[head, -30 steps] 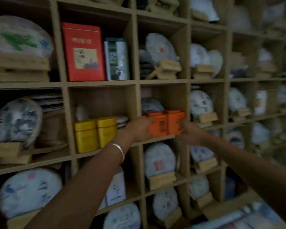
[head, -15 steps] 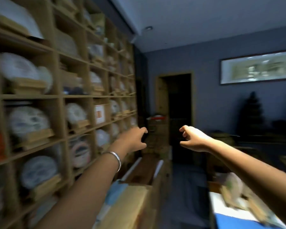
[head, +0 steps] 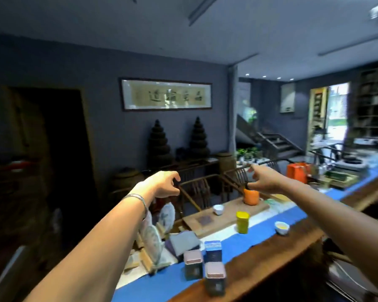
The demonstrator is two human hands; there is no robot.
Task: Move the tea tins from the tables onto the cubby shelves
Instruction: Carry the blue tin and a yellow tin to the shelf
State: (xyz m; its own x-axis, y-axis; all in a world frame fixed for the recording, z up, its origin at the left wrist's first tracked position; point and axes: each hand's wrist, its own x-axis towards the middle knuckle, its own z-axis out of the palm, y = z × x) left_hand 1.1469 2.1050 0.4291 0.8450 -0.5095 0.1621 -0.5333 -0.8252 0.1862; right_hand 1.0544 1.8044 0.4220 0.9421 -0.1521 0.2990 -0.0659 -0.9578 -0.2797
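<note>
**Empty-handed, heading back to the table for more tins**

Left hand (head: 162,185) is out front, fingers loosely spread, nothing in it. Below, three small square tins with pinkish and blue lids (head: 205,267) sit clustered on the blue runner (head: 260,238) of the long wooden table (head: 282,256). Further along: a yellow tin (head: 242,222), then an orange tin (head: 251,196) on the wooden tray (head: 218,216). Right hand (head: 263,179) is empty too, fingers apart. Looks like the fetch step; next is probably reaching down and gripping a tin squarely.
</note>
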